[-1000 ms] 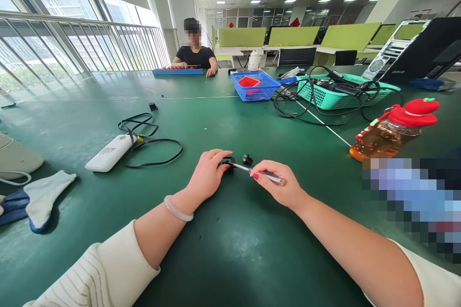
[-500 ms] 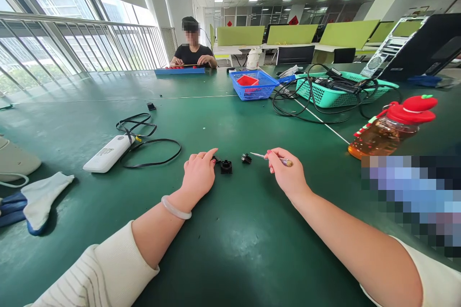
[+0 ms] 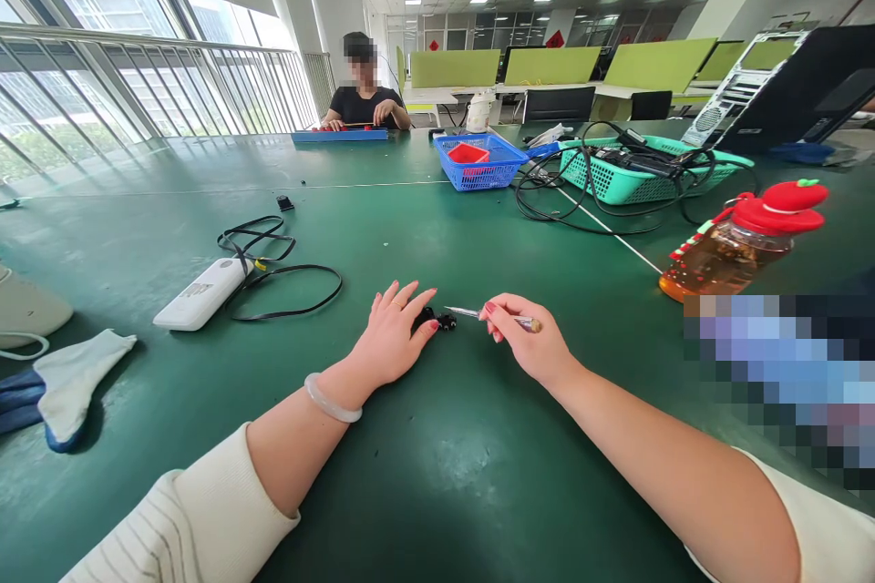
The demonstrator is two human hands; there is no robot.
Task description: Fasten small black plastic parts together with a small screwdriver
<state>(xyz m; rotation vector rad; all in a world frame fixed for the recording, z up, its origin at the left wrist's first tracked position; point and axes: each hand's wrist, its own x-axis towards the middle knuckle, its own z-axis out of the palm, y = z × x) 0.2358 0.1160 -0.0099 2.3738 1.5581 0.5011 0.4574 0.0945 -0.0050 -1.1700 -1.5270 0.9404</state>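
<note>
Two Hands at Small Black Parts on a Green Counter

The left hand (image 3: 396,332) lies low over the counter (image 3: 465,474), with its fingers spread apart. Between its thumb and its index finger one sees a dark part (image 3: 421,319), half covered by the hand; whether the fingers press on it, I cannot tell. A pale bracelet (image 3: 333,398) is around the left wrist.

The right hand (image 3: 526,337) is closed around a slim tool (image 3: 465,312) with a thin metal shaft. The tip of this tool points to the left, toward a small black piece (image 3: 447,322), which lies just beside the left thumb. It is not clear whether tip and piece touch.

Farther to the left, a white device (image 3: 205,294) rests on the counter near a looped black cord (image 3: 293,269). Behind the cord is a little black block (image 3: 285,203), and nearer to the left edge lies a white and blue glove (image 3: 82,383).

On the right side stands a bottle (image 3: 731,260) with a red lid and amber liquid. Beyond are a blue basket (image 3: 482,176), containing a red tray (image 3: 468,153), and a green basket (image 3: 608,184) with black cables. At the far end sits a person (image 3: 365,105) in a black top, behind a long blue tray (image 3: 340,137).
</note>
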